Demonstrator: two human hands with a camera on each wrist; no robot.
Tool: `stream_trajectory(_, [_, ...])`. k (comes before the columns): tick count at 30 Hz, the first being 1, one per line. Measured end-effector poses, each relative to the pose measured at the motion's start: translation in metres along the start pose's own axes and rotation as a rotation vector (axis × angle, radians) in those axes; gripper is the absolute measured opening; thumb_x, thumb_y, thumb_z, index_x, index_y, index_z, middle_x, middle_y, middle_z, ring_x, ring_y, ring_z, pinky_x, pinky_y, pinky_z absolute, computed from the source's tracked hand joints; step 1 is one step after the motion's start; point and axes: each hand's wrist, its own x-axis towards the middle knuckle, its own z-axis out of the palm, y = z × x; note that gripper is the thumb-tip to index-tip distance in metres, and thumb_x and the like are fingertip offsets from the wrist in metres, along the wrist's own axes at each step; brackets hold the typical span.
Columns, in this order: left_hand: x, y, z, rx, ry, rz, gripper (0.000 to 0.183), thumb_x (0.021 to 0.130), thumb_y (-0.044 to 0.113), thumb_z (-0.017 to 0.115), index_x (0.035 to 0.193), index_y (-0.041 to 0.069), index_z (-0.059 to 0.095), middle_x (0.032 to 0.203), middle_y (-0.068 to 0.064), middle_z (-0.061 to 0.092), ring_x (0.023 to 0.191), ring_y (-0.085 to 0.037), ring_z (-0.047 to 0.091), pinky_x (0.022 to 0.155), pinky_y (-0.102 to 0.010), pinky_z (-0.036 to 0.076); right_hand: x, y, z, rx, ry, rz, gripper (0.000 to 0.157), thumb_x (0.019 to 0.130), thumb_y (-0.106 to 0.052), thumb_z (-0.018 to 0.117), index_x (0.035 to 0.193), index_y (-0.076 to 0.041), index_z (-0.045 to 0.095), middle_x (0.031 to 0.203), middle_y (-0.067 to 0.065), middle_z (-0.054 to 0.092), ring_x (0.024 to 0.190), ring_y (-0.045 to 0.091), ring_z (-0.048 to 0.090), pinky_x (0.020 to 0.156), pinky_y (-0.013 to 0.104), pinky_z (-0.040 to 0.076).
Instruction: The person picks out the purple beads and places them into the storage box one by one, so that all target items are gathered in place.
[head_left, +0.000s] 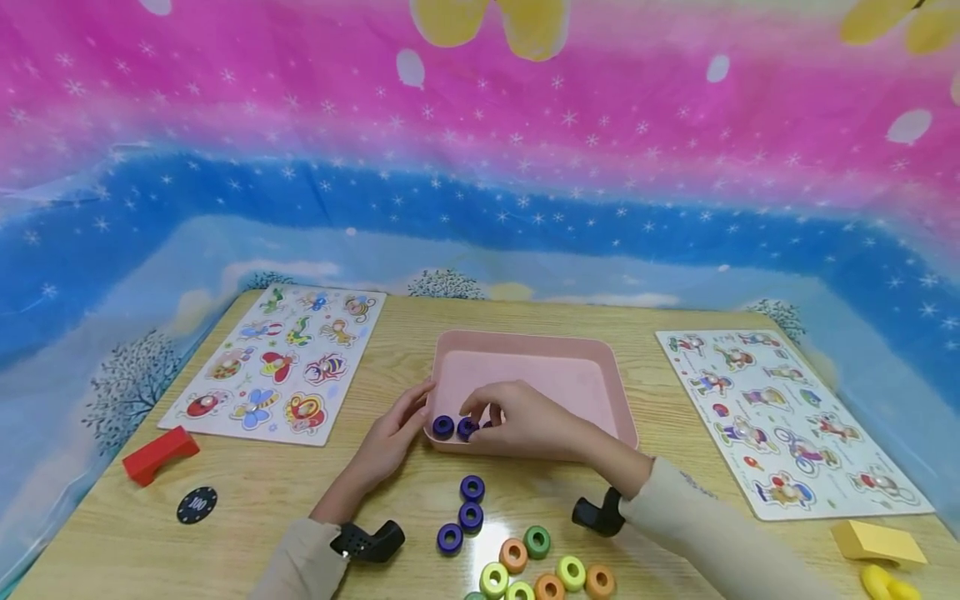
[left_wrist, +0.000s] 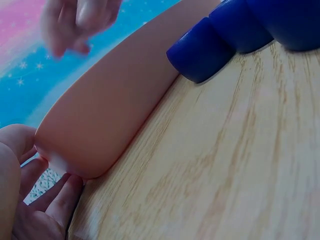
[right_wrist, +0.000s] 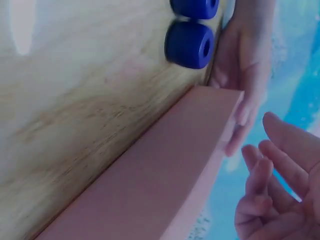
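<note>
My left hand (head_left: 396, 429) grips the left side of a pink tray (head_left: 528, 343) near its front corner, fingers against the wall and rim. Over the tray's front left part is my right hand (head_left: 517, 421), thumb and fingers apart with nothing visible between them in the right wrist view. Just under its fingertips sits a purple ring (head_left: 466, 430) inside the tray. Left of that lies another purple ring (head_left: 443, 427), and a third is mostly hidden behind the right hand. In front of the tray, three purple rings (head_left: 471, 517) rest on the table.
Several green, orange and yellow rings (head_left: 550, 587) lie near the front edge. Picture puzzle boards stand left (head_left: 281, 367) and right (head_left: 787, 425). A red block (head_left: 161, 455), black 100 chip (head_left: 197, 505), yellow block (head_left: 879, 542) and yellow curved piece (head_left: 888, 583) lie at the sides.
</note>
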Motion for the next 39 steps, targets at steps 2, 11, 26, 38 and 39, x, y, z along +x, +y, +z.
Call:
stream_trajectory(2, [0.0,0.0,0.0,0.002,0.002,-0.002,0.037,0.089,0.028,0.039,0.126,0.024,0.038,0.128,0.012,0.035,0.115,-0.013,0.034,0.095,-0.035,0.026,-0.011,-0.003,-0.003,0.013,-0.029,-0.043,0.024,0.075,-0.022,0.064,0.098,-0.015,0.06,0.084,-0.006,0.058,0.062,0.003,0.047,0.054,0.018,0.042])
stream_trajectory(11, [0.0,-0.001,0.001,0.042,0.017,-0.007,0.035,0.09,0.025,0.04,0.125,0.024,0.039,0.128,0.011,0.035,0.115,-0.014,0.035,0.096,-0.035,0.025,-0.035,-0.006,0.014,0.052,-0.269,-0.131,0.038,0.078,-0.011,0.059,0.115,-0.013,0.05,0.103,-0.006,0.054,0.067,-0.002,0.047,0.058,0.013,0.042])
stream_trajectory(26, [0.001,0.0,0.001,0.024,0.019,0.004,0.036,0.09,0.023,0.041,0.125,0.021,0.04,0.127,0.011,0.036,0.115,-0.013,0.034,0.096,-0.034,0.025,-0.04,0.004,0.025,-0.072,-0.273,-0.142,0.027,0.073,-0.022,0.065,0.099,-0.017,0.056,0.083,-0.013,0.048,0.066,-0.001,0.043,0.056,0.011,0.038])
stream_trajectory(38, [0.0,0.0,0.002,0.027,0.017,0.019,0.036,0.09,0.021,0.04,0.126,0.021,0.039,0.127,0.012,0.037,0.115,-0.013,0.035,0.096,-0.034,0.026,-0.08,0.032,-0.035,-0.024,0.033,0.033,0.033,0.074,-0.022,0.064,0.105,-0.012,0.056,0.085,-0.007,0.051,0.06,0.004,0.046,0.049,0.019,0.041])
stream_trajectory(39, [0.0,-0.001,0.002,0.029,0.018,0.019,0.036,0.09,0.021,0.04,0.126,0.021,0.039,0.127,0.012,0.037,0.115,-0.013,0.035,0.095,-0.034,0.026,-0.082,0.038,-0.039,-0.04,0.055,0.068,0.034,0.075,-0.022,0.064,0.105,-0.011,0.055,0.087,-0.007,0.052,0.061,0.004,0.047,0.049,0.02,0.041])
